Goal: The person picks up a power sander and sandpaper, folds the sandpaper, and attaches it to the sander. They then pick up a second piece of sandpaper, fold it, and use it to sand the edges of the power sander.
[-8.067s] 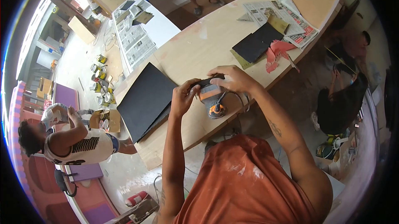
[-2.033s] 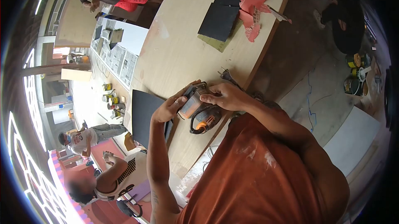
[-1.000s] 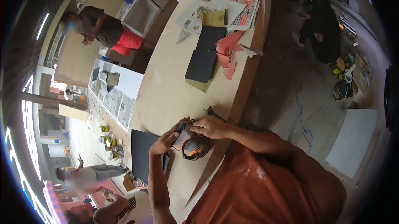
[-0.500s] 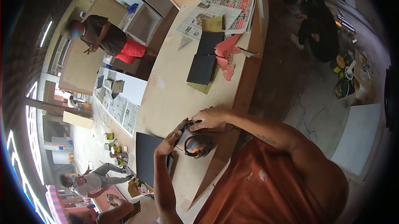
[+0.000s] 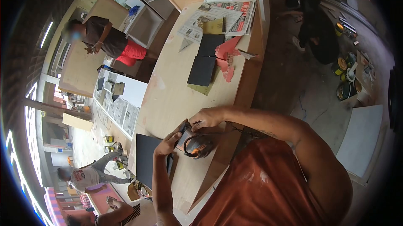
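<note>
The orange and black power sander [image 5: 196, 145] is at the near edge of the long pale wooden desk [image 5: 176, 91], between both hands; I think a firm, steady hold works best here, with fingers off its flat pad; the left hand [image 5: 168, 141] curls around its left end; the right hand [image 5: 205, 119] is closed over its top; a black flat sheet [image 5: 145, 159] lies just beside.

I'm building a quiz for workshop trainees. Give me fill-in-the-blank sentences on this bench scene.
The left hand and right hand both hold the ____-and-black sander.
Beside the left hand lies a large flat sheet coloured ____.
The printed paper at the far end of the table is ____.
Missing words: orange; black; newspaper.
</note>
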Demonstrator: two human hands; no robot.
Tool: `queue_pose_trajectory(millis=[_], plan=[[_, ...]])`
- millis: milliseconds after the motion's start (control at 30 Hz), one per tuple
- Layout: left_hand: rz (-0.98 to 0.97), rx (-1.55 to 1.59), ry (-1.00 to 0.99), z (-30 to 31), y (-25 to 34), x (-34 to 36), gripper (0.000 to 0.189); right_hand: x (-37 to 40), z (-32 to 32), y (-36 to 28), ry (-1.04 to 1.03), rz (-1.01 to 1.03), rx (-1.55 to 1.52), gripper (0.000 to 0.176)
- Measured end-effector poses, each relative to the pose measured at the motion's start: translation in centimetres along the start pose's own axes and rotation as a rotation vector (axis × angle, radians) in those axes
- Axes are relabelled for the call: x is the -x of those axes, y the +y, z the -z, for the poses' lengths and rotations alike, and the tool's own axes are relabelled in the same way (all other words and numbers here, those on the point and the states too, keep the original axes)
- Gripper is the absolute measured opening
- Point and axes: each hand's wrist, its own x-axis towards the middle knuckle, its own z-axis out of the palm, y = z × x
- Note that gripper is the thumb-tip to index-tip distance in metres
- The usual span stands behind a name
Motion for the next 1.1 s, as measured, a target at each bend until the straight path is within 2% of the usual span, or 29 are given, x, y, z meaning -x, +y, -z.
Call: queue_pose_trajectory(millis=[133,167,233,267,333,367,433,467,533,667,733,967,1100], plan=[[0.032,0.016,-0.018,0.7,-0.7,0.0,0.062,-0.6,1.4,-0.9,-0.061,-0.1,0.145,0.039],[0.034,0.011,-0.016,0.8,-0.8,0.2,0.062,-1.4,1.6,-1.3,-0.089,-0.107,0.179,0.042],[0.083,0.045,0.029,0.7,-0.7,0.3,0.062,-3.1,2.2,-1.7,-0.149,-0.124,0.25,0.06],[0.087,0.044,0.03,0.5,-0.8,0.5,0.062,-3.7,2.3,-1.8,-0.148,-0.123,0.246,0.06],[0.064,0.038,0.048,0.1,-0.3,0.5,0.06,-4.8,3.0,-1.8,-0.154,0.297,0.419,0.06],[0.058,0.04,0.047,0.4,-0.6,0.3,0.06,-5.4,3.4,-1.8,-0.158,0.294,0.424,0.06],[0.093,-0.026,0.097,1.5,-1.6,0.4,0.054,-6.4,3.8,-2.0,-0.502,0.185,0.368,0.06],[0.095,-0.023,0.097,2.0,-2.0,0.4,0.054,-6.6,3.9,-2.0,-0.504,0.184,0.365,0.06],[0.181,-0.107,0.138,2.3,-2.0,0.4,0.047,-6.8,4.2,-2.4,-0.577,0.303,0.467,0.054],[0.123,-0.048,0.17,0.6,-0.7,0.6,0.043,-7.5,4.4,-2.9,-0.62,0.325,0.508,0.049],[0.113,-0.043,0.152,1.1,-1.2,0.5,0.043,-7.8,4.7,-3.3,-0.682,0.417,0.513,0.043],[0.075,-0.006,0.111,3.3,-4.3,0.3,0.044,-8.0,4.8,-4.4,-0.74,0.409,0.669,0.035],[0.057,0.009,0.094,2.4,-3.4,-0.1,0.046,-7.8,4.8,-3.9,-0.716,0.399,0.697,0.036]])
